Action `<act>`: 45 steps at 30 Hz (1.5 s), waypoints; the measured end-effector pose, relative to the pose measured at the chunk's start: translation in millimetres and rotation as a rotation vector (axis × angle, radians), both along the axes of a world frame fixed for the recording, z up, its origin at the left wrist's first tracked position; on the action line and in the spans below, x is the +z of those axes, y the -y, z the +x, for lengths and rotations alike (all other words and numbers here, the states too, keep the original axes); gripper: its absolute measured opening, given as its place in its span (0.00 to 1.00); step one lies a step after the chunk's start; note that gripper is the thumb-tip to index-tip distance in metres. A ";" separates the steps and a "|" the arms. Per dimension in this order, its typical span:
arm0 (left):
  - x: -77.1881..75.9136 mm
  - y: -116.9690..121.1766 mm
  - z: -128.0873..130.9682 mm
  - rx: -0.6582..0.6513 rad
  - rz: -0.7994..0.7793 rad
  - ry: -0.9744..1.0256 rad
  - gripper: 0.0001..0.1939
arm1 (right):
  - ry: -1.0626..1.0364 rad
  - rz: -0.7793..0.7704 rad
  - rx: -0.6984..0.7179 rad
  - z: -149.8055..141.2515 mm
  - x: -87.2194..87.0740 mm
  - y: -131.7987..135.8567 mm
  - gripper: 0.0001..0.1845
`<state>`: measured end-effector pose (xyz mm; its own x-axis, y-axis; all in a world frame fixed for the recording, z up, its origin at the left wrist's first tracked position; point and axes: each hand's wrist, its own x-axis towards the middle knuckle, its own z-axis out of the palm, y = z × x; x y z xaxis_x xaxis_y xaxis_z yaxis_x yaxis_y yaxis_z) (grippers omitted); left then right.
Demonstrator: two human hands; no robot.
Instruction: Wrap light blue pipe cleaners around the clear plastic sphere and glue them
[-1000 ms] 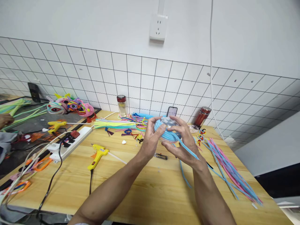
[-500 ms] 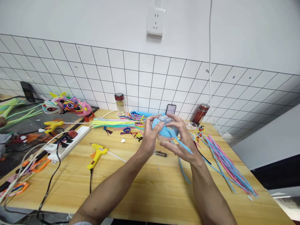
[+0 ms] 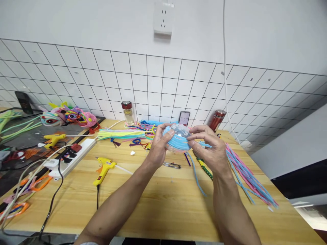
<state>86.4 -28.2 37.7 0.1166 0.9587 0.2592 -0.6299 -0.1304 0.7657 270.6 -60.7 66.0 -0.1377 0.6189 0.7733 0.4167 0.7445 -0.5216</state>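
Observation:
My left hand (image 3: 158, 147) is closed around the left side of a clear plastic ball (image 3: 182, 128), held above the table. Blue pipe cleaner (image 3: 178, 142) is wound in rows round the ball's near side, with the thumb pressing on it. At the ball's right edge my right hand (image 3: 213, 149) pinches the blue pipe cleaner, and a loose blue length sticks out by its fingers. Below the hands lie a pair of pliers with green and yellow handles (image 3: 205, 169), a small metal clip-like tool (image 3: 174, 165) and a hanging blue strand (image 3: 196, 178).
A yellow glue gun (image 3: 105, 169) and a white power strip (image 3: 73, 158) lie to the left. Behind are yellow pipe cleaners (image 3: 121, 134), a glass bottle (image 3: 128, 114), a phone (image 3: 184, 118) and a red flask (image 3: 217, 120). Pink and blue pipe cleaners (image 3: 251, 177) spread at right.
My right hand has shifted from over the ball to its right edge, its fingers now pinching there. The blue strand has swung rightwards, and the pliers have come into sight.

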 end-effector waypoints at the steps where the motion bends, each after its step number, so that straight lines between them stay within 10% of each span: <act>1: 0.1 -0.1 -0.4 -0.009 0.001 -0.001 0.29 | 0.001 -0.017 0.013 1.3 0.4 0.2 0.05; 17: -16.2 -12.1 -6.3 0.171 0.199 -0.191 0.28 | 0.301 -0.204 0.152 25.4 11.5 9.4 0.20; 25: -11.7 -7.4 -5.5 0.306 0.245 -0.321 0.29 | 0.281 0.057 -0.124 9.9 11.8 17.5 0.10; 45: -12.5 -10.6 -9.3 -0.001 0.160 -0.213 0.25 | 0.212 0.024 -0.016 0.2 2.6 8.7 0.12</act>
